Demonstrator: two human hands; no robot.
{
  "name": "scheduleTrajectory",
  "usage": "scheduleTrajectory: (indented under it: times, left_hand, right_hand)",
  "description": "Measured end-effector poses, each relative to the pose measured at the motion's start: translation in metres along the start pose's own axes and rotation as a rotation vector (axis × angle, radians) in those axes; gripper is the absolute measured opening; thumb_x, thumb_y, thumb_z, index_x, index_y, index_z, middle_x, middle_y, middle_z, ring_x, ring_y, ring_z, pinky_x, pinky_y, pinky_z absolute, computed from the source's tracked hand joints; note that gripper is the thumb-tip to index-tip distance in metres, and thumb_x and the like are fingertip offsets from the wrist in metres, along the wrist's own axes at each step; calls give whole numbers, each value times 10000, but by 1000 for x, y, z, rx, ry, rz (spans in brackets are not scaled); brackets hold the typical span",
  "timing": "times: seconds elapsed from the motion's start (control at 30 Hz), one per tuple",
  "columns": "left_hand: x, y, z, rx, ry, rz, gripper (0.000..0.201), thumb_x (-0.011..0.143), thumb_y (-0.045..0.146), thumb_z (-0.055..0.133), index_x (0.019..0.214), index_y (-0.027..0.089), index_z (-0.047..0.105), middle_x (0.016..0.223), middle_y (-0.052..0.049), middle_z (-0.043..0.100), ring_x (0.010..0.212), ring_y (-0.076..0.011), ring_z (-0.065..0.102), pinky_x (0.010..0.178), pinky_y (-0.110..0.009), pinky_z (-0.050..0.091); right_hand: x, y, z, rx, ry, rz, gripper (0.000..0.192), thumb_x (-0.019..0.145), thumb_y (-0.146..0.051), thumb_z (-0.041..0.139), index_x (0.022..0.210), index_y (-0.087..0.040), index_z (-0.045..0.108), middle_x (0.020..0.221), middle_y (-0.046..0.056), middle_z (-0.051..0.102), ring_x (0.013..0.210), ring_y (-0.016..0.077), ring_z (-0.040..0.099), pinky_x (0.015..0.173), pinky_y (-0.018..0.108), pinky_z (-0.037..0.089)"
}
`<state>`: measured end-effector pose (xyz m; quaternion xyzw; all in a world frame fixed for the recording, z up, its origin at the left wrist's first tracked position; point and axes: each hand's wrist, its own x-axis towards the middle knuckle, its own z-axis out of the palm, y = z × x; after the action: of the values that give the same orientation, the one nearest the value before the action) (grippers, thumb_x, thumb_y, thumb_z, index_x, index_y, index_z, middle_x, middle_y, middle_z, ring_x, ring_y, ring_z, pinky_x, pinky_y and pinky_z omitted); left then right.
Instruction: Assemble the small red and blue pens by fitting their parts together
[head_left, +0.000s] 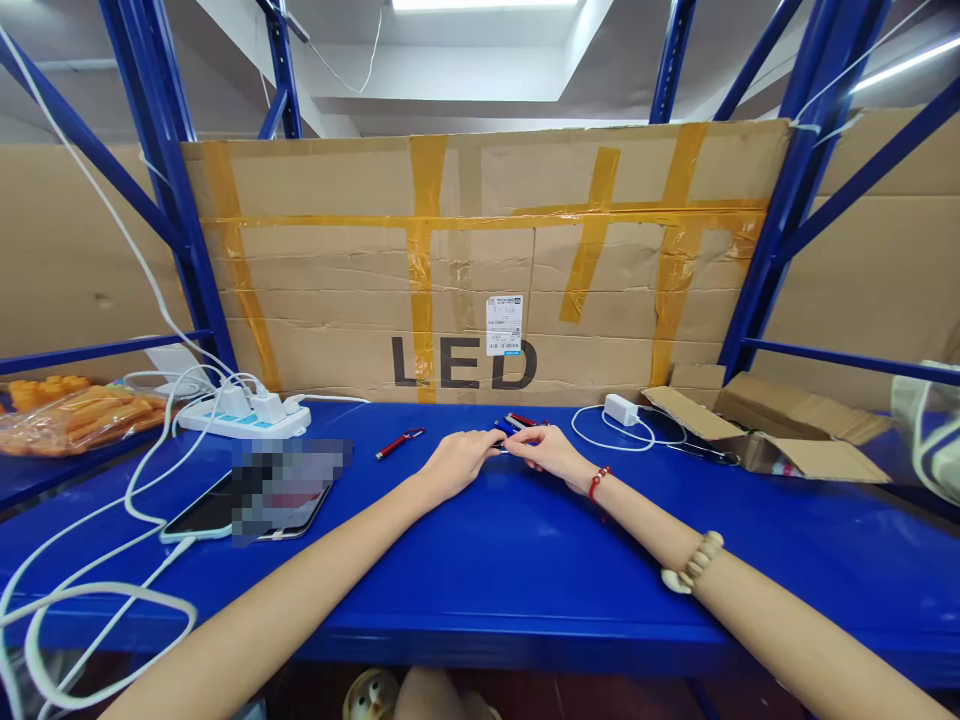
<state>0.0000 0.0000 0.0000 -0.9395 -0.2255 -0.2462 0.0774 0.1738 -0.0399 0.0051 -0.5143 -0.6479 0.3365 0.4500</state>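
My left hand (463,460) and my right hand (551,452) meet over the middle of the blue shelf, fingertips almost touching. Both have their fingers closed in a pinch. Between the fingertips shows a thin, dark and silvery piece, mostly hidden and too small to name. Just behind the fingers lie a red pen (520,420) and something blue, partly covered by the hands. Left of my left hand, another red pen (400,443) rests by itself. A red string bracelet is on my right wrist, with a beaded one further up the forearm.
Phones (206,510), partly blurred, lie at the left beside loose white cables and a power strip (251,420). A white charger (621,409) and an opened cardboard box (810,440) sit at the right. Tall cardboard (337,300) backs the blue shelf (510,580).
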Motion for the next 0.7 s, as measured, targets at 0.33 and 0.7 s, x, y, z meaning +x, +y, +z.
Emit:
scheduleTrajectory:
  times: [0.33,0.7]
  left_hand:
    - [2,5,-3,50,28,-140,170,894,162,379,1058,201,398,948,-14,555,836,-178,541,693,-244,425]
    - [1,7,-8,-25,-30,-193,100,898,186,377,994,206,397,885,1,563,776,-179,555,626,-226,408]
  right_hand:
    - [5,3,4,-208,225,-347,351,589,-444,657,775,-147,645,684,22,592,414,55,401,410,196,346]
    - [7,5,1,-111,106,-425,323,605,-459,645,675,-144,655,791,45,553,394,41,454,368,195,387]
